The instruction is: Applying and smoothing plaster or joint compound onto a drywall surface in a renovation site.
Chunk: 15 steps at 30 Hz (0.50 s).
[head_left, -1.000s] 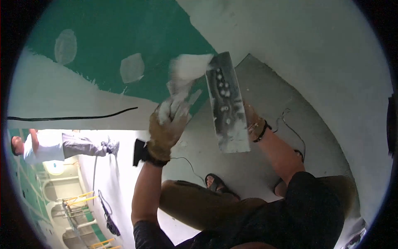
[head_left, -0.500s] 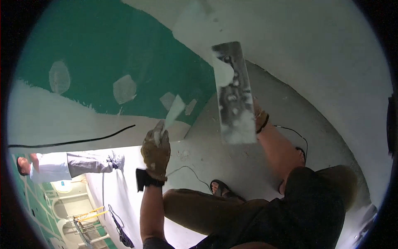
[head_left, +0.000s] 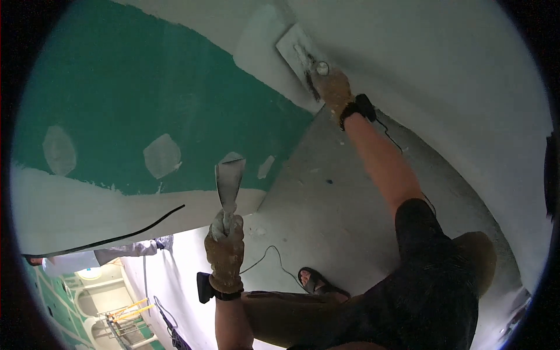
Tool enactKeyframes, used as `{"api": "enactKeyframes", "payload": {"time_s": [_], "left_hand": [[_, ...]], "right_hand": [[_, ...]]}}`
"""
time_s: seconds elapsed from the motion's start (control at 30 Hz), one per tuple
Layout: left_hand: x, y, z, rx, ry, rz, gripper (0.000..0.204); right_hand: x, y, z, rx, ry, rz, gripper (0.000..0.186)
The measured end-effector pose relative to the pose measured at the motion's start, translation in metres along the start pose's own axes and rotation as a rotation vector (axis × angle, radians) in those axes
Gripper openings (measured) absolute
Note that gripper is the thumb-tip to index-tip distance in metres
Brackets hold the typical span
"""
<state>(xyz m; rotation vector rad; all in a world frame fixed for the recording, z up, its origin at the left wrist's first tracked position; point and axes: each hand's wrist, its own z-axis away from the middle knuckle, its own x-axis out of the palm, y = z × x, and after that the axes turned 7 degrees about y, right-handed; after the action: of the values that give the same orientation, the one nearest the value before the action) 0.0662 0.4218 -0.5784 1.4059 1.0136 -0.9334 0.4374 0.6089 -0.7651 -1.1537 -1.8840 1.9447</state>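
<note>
Trowel (head_left: pixel 294 53) Laid Against Pale Wall (head_left: pixel 443 64)

The pale wall dominates my remote view, with a green area (head_left: pixel 151 99) at upper left and grey floor (head_left: pixel 350 210) below. I see the trowel against the wall at top centre, near the green edge, the grip of the gloved right hand (head_left: pixel 336 91) clenched at its back. Lower down, the grip of the gloved left hand (head_left: pixel 224 251) wraps around a scraper (head_left: pixel 230 179), blade up before the green area. A dark sandal (head_left: pixel 322 286) shows below.

Left hand (head_left: pixel 225 248) gloved and curled closed, right arm (head_left: pixel 382 160) stretched farther out, gloved right hand (head_left: pixel 335 90) gripping
</note>
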Motion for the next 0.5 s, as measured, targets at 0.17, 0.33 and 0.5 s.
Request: {"api": "enactKeyframes", "payload": {"time_s": [0.17, 0.33, 0.5], "left_hand": [[0.005, 0.013, -0.009, -0.086, 0.018, 0.097, 0.038], [0.004, -0.007, -0.015, 0.019, 0.009, 0.335, 0.05], [-0.009, 0.004, -0.011, 0.135, 0.021, 0.132, 0.031]], "right_hand": [[0.052, -0.029, 0.061, -0.001, -0.172, -0.11, 0.052], [0.019, -0.042, 0.112, -0.511, -0.559, 0.473, 0.048], [0.059, 0.048, 0.105, 0.102, -0.413, -0.106, 0.045]]}}
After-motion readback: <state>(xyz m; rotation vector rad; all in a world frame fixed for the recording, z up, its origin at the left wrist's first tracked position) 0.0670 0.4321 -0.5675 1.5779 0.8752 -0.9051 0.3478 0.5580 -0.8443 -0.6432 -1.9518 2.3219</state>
